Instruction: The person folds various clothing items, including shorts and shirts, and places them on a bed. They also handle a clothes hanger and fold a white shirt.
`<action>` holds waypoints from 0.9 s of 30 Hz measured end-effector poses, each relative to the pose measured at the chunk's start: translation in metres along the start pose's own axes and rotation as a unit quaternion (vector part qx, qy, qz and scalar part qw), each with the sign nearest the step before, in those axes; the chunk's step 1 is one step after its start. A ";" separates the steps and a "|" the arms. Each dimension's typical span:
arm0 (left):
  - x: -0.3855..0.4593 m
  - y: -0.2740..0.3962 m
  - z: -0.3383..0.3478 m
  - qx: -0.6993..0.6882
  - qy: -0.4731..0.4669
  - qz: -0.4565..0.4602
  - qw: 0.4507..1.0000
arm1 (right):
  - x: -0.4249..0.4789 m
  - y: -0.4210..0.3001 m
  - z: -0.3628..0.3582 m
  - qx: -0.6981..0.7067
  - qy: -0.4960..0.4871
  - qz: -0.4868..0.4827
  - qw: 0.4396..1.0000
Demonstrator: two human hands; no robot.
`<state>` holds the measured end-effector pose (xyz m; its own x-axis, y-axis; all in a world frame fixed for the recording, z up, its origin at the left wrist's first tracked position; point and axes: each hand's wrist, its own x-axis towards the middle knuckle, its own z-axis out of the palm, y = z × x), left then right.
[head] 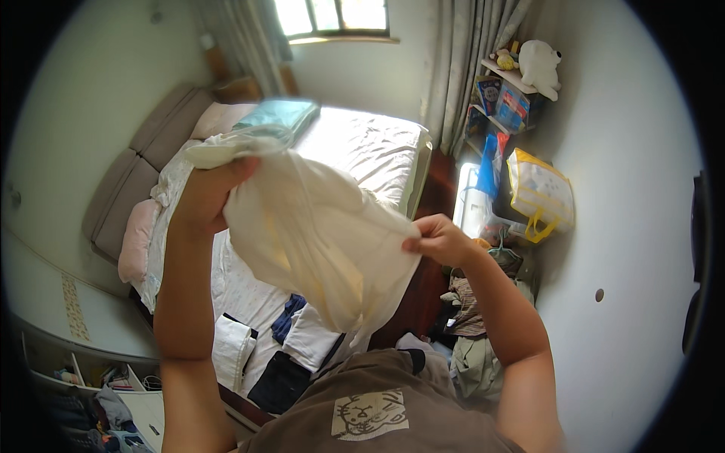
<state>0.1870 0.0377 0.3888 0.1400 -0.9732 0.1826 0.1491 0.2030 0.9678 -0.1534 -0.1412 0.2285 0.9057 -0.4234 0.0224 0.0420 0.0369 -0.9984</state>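
A thin white garment [323, 226] hangs stretched between my two hands, above the bed and partly blurred. My left hand [218, 189] grips its upper left part, where the cloth bunches over the fingers. At the garment's right edge, my right hand [439, 240] pinches the fabric between thumb and fingers. Behind it, the bed [362, 141] bears a pale patterned sheet. Below the cloth lie a folded white garment [231, 348], another white folded piece [310, 338], a navy piece [288, 318] and a black folded garment [280, 382]. The garment's exact kind cannot be told.
A folded light-green bedding item [280, 119] lies near the pillows. To the right, a heap of clothes [473, 317] sits below a yellow-trimmed bag [541, 187]. A wall shelf [510, 76] holds a white plush bear [539, 68]. Open cabinet compartments [85, 374] stand at lower left.
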 end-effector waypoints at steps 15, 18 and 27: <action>0.048 -0.077 0.101 -0.220 0.263 0.036 0.939 | 0.011 0.045 0.069 -0.332 0.254 -0.280 0.864; 0.047 -0.081 0.123 -0.224 0.282 0.061 0.931 | 0.013 0.040 0.071 -0.326 0.266 -0.320 0.849; 0.039 -0.090 0.147 -0.199 0.256 0.093 0.941 | 0.014 0.043 0.082 -0.271 0.357 -0.270 0.852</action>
<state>0.0355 -0.0347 0.3345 0.6388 -0.7572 0.1365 0.4160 0.4892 0.7666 -0.1040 -0.0715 0.1901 0.3210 -0.6953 0.6430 -0.0041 -0.6800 -0.7332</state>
